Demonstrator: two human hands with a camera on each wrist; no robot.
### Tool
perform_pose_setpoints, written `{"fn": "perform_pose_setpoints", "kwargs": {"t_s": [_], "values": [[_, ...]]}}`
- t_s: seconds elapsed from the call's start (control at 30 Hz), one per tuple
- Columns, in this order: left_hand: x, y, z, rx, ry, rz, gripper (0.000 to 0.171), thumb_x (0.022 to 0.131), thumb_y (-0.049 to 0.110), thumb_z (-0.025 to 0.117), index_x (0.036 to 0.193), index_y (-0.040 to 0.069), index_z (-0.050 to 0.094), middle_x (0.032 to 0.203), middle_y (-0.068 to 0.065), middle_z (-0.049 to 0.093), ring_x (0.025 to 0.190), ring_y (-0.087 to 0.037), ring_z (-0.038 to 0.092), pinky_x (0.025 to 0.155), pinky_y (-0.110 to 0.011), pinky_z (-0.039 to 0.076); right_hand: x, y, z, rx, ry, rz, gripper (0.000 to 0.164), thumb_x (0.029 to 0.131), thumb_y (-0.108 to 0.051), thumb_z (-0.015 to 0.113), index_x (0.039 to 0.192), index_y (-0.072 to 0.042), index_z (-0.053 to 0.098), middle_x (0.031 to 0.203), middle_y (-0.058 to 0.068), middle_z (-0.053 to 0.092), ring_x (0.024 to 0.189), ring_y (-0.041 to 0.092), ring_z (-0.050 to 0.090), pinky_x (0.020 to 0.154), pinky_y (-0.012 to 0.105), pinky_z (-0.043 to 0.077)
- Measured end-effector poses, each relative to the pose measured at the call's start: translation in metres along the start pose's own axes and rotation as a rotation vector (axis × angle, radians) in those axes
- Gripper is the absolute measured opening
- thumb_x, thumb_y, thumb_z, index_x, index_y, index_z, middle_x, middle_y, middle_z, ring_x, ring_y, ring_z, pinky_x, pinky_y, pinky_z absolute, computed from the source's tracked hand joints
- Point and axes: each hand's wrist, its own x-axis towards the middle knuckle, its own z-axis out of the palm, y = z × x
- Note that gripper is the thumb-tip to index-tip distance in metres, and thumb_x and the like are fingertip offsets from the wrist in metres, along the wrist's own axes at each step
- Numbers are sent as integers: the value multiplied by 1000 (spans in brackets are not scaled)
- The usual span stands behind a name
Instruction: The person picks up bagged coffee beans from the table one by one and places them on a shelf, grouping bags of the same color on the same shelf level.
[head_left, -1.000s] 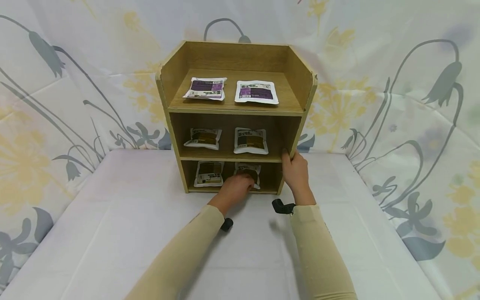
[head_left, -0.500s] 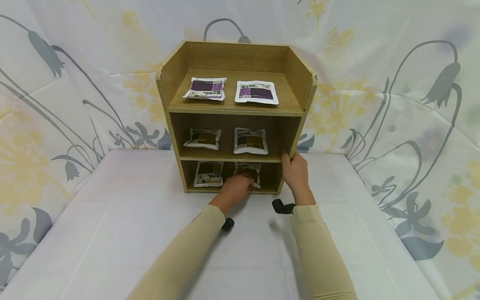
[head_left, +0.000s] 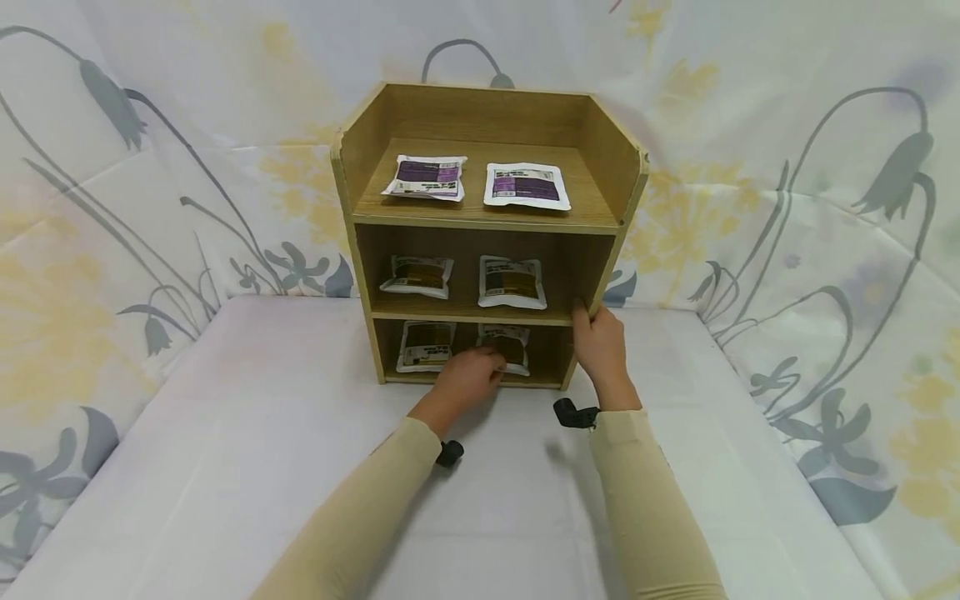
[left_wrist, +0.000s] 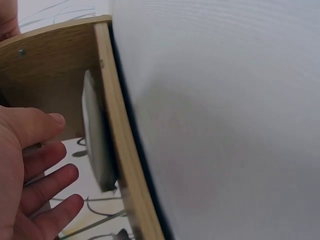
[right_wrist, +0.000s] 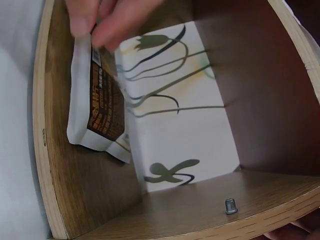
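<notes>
A small wooden shelf [head_left: 491, 217] with three levels stands against the back cloth. My right hand [head_left: 603, 346] grips its right side panel, thumb inside and fingers outside. My left hand [head_left: 465, 383] is at the bottom level, by the right-hand white-edged pouch [head_left: 512, 348] with a dark label. Its fingers [left_wrist: 55, 167] look relaxed and apart from the thumb in the left wrist view, with a gap to the pouch [left_wrist: 95, 135]. In the right wrist view, blurred fingertips [right_wrist: 107, 35] hover at that pouch's end [right_wrist: 95, 107]. Another pouch [head_left: 426, 346] lies left of it.
Two brown-labelled pouches, left [head_left: 418, 276] and right [head_left: 512, 282], lie on the middle level. Two purple-labelled pouches, left [head_left: 427, 177] and right [head_left: 527, 186], lie on the top. A white cloth covers the table [head_left: 225, 467]. Flower-printed cloth [head_left: 810, 208] hangs behind.
My left hand has drawn slightly left off the lower right pouch, showing more of it. The right hand keeps its grip on the panel. The head view has shifted a little.
</notes>
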Motion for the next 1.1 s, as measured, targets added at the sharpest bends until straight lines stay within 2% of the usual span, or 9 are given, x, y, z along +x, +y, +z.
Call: {"fn": "perform_pose_setpoints", "kwargs": {"t_s": [0.17,0.37,0.63,0.87,0.97,1.1], "values": [[-5,-1,-10,-34,15,-33,21,97,21,57,112,16,71,111,0,70,98,-19,68,81,-36,56,5,4,-5,-23,-11,7,54,100,-47,33,97,-1,60,87,23,64,79,38,62,65,46,49],[-17,-5,-23,-14,66,-46,22,96,24,59,110,14,72,110,-2,71,94,-20,70,78,-38,57,8,7,-11,-35,-58,30,59,100,-50,33,119,-1,59,112,26,66,100,41,64,80,52,52],[-33,-19,-41,61,196,-9,15,93,24,64,100,15,74,97,0,74,83,-17,70,69,-33,57,2,10,-21,-32,-144,11,60,100,-54,32,135,-10,52,134,21,58,120,37,59,94,53,51],[-50,-31,-62,114,288,12,14,90,22,67,98,13,74,97,-3,75,85,-20,71,73,-36,58,-6,13,-34,-75,-183,-31,60,100,-56,30,140,-15,47,137,19,56,128,38,53,100,56,45],[-56,-38,-67,104,293,-11,18,91,23,66,102,12,74,100,-5,75,89,-23,71,74,-38,58,-7,16,-38,-103,-176,-71,60,101,-53,31,146,-15,43,139,18,55,129,39,50,101,56,44],[-66,-49,-74,91,285,-68,21,91,26,66,106,12,73,103,-6,74,89,-25,71,70,-40,58,-9,19,-46,-150,-177,-115,60,103,-49,31,150,-12,37,147,18,46,132,40,46,101,55,44]]}}
